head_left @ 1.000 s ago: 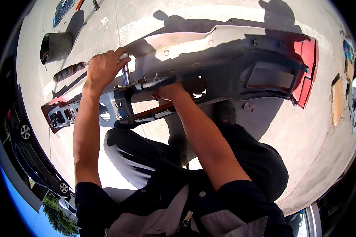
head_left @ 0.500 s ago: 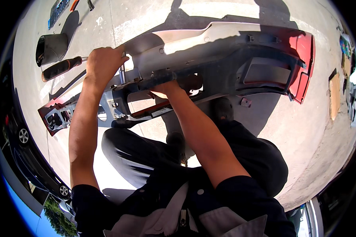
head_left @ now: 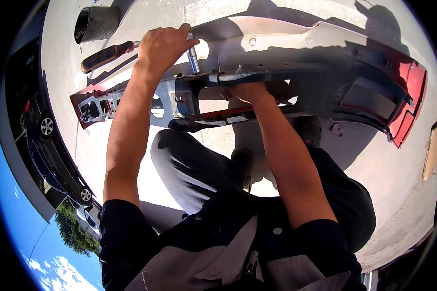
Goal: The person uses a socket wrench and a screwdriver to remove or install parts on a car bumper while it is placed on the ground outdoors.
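My left hand [head_left: 164,47] grips the head of a ratchet wrench with a black and orange handle [head_left: 102,56]. Its chrome socket [head_left: 194,61] stands upright on a bracket along the upper edge of a large bumper [head_left: 315,85], dark on the inside with red ends, lying across the concrete before me. My right hand [head_left: 245,92] reaches into an opening of the bumper under that edge, right of the socket, with its fingers curled and partly hidden; what they hold I cannot make out.
A dark bucket-like container [head_left: 96,24] lies beyond the wrench handle. Parked cars [head_left: 58,160] stand at far left. A cardboard piece [head_left: 431,150] lies at far right, and a small part [head_left: 337,130] below the bumper. My bent knees are just below the bumper.
The view has swung, so the bumper, hands and container appear farther right and higher, and the tools at upper left have left the picture. Both hands keep their places on the bumper.
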Demonstrator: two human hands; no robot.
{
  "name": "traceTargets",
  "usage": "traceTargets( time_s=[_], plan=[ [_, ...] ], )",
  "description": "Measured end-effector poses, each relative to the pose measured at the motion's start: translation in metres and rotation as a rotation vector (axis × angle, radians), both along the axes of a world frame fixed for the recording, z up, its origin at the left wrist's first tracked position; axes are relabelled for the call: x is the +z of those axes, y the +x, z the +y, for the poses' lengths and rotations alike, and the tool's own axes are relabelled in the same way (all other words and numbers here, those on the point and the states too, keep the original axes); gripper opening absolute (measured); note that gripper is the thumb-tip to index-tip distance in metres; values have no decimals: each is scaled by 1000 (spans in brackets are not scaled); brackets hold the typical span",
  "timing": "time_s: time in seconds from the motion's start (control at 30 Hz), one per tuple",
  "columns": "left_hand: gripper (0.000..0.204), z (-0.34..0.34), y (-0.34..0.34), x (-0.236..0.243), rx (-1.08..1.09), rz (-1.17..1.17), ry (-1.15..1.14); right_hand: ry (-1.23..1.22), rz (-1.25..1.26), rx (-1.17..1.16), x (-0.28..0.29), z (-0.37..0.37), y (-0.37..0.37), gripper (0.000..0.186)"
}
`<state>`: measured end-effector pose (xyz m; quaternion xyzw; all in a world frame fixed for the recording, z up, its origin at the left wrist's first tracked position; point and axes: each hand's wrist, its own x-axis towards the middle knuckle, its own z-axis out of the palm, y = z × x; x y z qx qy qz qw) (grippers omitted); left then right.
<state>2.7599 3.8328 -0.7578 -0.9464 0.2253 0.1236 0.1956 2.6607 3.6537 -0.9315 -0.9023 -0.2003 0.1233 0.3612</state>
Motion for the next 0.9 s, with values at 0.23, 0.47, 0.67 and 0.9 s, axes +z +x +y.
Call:
traceTargets(
  time_s=[0.23,0.47,0.67,0.9],
  plan=[
    [41,6,3,-10,-35,29,-161,36,-99,-22,-2,2,1,44],
    [49,49,-22,-35,286,135,-590,46,188,31,-10,3,-6,43],
    [31,-28,-2,-5,9,-8,56,5,105,36,-5,-4,2,57],
    [48,44,13,-5,218,-147,-241,132,-7,4,1,4,2,46]
  ],
)
